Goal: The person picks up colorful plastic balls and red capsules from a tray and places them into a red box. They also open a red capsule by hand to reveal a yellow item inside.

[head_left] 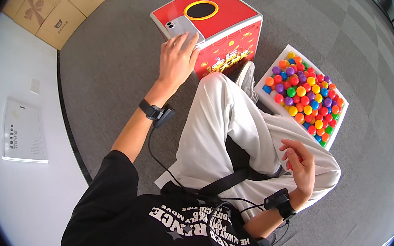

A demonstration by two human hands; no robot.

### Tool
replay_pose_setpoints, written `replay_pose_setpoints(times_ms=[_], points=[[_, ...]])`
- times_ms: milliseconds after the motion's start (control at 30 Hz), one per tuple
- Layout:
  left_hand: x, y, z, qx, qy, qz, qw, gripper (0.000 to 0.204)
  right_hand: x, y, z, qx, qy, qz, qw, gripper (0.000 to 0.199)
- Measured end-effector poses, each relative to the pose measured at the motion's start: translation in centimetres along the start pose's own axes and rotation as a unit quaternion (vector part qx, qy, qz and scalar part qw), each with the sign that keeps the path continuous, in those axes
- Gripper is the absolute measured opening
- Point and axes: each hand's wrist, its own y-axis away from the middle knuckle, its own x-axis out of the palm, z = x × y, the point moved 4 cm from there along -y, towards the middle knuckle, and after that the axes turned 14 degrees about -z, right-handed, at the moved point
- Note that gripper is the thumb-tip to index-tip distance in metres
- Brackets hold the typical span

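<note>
My left hand [177,59] reaches forward onto the top of a red cube-shaped box [228,17] and lies over a pale smartphone [181,26], fingers across its lower half. Beside the phone, the box top has a round hole with a yellow ring [200,10]. My right hand [301,164] hovers by my right knee with its fingers curled around a small red ball [288,164] that is mostly hidden. A white square tray [340,119] filled with several coloured plastic balls [305,93] sits on the floor to my right.
I sit on grey carpet [113,69] in light trousers [217,125], with a shoe [248,78] between the box and the tray. Both wrists carry black bands with cables. A white surface [16,202] with a paper sheet [23,130] lies left, and cardboard boxes [56,17] stand far left.
</note>
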Motion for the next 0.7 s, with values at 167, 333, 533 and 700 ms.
replay_pose_setpoints(times_ms=[167,333,533,700], points=[[-3.2,-0.8,-5.2,-0.075,0.147,0.018,0.986,0.04,0.5,-0.8,-1.2,0.004,-0.009,0.008,1.0,0.024],[-6.2,-0.9,-11.6,-0.19,0.413,0.082,0.887,0.04,3.0,-2.0,0.9,-0.042,-0.261,-0.068,0.962,0.053],[-8.9,-1.1,-16.0,-0.24,0.569,0.128,0.776,0.037,6.8,-2.0,3.8,-0.118,-0.364,0.032,0.923,0.068],[-9.5,-0.3,-16.1,-0.234,0.58,0.129,0.769,0.031,8.3,-1.1,4.8,-0.068,-0.353,0.022,0.933,0.062]])
